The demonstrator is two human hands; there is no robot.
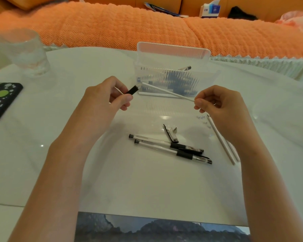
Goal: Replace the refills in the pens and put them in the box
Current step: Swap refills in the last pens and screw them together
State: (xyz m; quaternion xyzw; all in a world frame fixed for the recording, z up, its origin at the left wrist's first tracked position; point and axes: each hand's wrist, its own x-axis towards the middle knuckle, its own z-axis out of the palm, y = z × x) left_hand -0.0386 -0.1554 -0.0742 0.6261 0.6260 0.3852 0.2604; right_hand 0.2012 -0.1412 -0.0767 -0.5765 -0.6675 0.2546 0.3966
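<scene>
Table (112, 172), white and glossy, carries a clear ribbed box (166, 79), lid raised, pens showing inside. Left hand (101, 96) curls its fingers round a black-gripped pen barrel (133, 89) in front of the box. Right hand (220, 102) pinches one end of a white refill (168, 91), far end just beside the barrel's mouth. Two capped pens (166, 145) lie between the forearms, a loose cap (171, 134) just beside them.

Soft, even, warm-tinted indoor light here, nothing harsh. The glossy white tabletop (112, 180) throws small glare spots and pale reflections, with only faint shadows beside the bare forearms (68, 154). The clear plastic pens with black grips (171, 149) read sharp. The ribbed clear glass tumbler (23, 51) top left smears out. Edges bow with wide-angle distortion.
</scene>
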